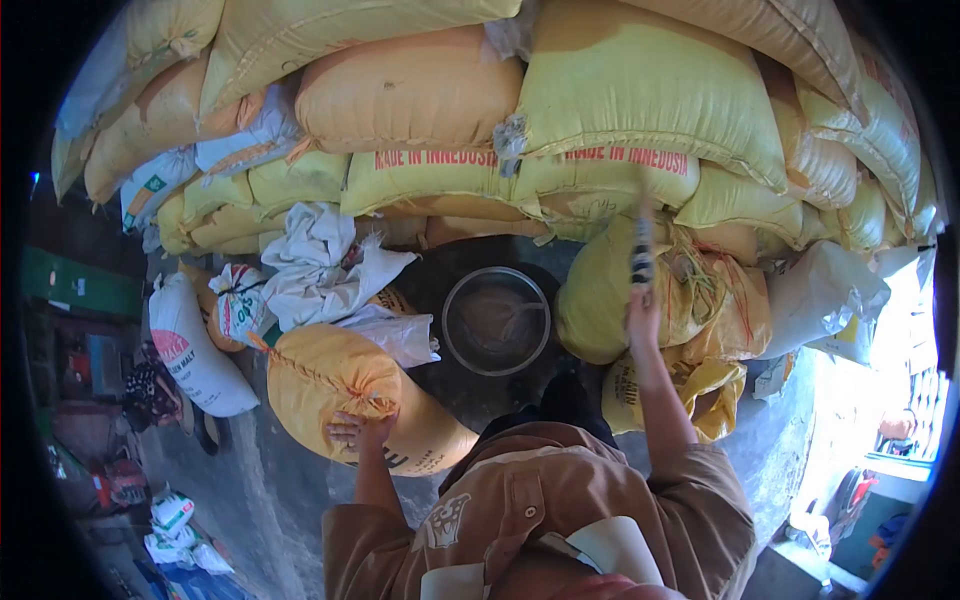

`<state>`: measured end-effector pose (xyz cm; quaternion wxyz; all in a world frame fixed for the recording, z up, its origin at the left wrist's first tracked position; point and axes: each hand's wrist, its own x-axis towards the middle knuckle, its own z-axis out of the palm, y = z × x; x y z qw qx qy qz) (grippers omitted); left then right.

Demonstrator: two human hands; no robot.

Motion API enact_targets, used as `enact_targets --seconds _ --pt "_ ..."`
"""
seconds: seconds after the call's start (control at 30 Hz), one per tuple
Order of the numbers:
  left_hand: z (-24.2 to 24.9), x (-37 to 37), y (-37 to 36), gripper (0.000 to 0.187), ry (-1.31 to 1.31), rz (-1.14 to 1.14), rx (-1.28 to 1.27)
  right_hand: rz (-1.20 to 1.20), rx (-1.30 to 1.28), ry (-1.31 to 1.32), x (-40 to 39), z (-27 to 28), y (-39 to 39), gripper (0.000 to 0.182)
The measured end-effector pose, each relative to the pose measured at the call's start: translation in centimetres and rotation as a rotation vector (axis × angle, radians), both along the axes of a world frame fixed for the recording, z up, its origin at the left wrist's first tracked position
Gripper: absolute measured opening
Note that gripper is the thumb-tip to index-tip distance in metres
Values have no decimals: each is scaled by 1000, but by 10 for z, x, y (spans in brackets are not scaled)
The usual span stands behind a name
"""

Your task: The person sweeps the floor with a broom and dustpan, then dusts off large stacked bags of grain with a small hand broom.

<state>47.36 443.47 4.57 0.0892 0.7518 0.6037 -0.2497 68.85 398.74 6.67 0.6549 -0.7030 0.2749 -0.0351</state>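
Observation:
My left hand point(362, 429) lies with its fingers spread on the side of a full orange sack point(335, 375), just below the sack's gathered tie. In my right hand point(641, 304), raised over the sacks on the right, is a long thin tool point(642, 245) with a dark-and-white banded grip. Its far end is smeared by motion, so I cannot tell its kind. Behind the tool stands a yellow-green sack point(608, 290), tied with loose strings. Between my two sides, a round metal basin point(458, 345) sits on the floor.
Stacked full sacks point(410, 90) form a wall ahead. Crumpled white sacks point(310, 265) and a white malt sack point(200, 345) are on the left. An opened yellow sack point(705, 395) and a grey-white sack point(815, 300) stand at right, near a bright barred opening point(915, 370).

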Motion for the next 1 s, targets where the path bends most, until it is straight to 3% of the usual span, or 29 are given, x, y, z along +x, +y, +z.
enact_targets --seconds 0.03,0.13,0.2,0.27,0.37,0.43,0.47,0.57,0.77,0.97,1.0 --pt "0 0 1 135 10 -16 24 -120 -66 -73 7 11 -7 23" --pt "10 1 0 136 -3 -5 6 -148 15 -11 29 2 -31 23" --pt "27 8 -9 136 18 8 -38 215 -143 229 28 -11 -27 22" --pt "22 8 -5 136 1 9 -86 656 -73 308 9 -11 -5 24" --pt "7 -1 0 136 -31 20 -173 904 -65 216 -29 -5 27 28" --pt "-5 -5 -4 134 -15 -17 89 848 -47 182 -40 7 31 36" --pt "-9 -7 -4 134 -36 -24 91 804 -24 163 -41 19 30 44" --pt "-20 -16 5 134 -103 -54 139 610 -158 140 -31 102 1 43" --pt "-35 -24 12 136 -152 -68 178 413 -989 -264 -41 239 -91 52" --pt "-24 -21 8 138 -127 -61 162 125 -877 -523 -57 307 -127 45" --pt "-21 -22 8 138 -137 -60 157 0 -736 -507 -50 318 -128 43"
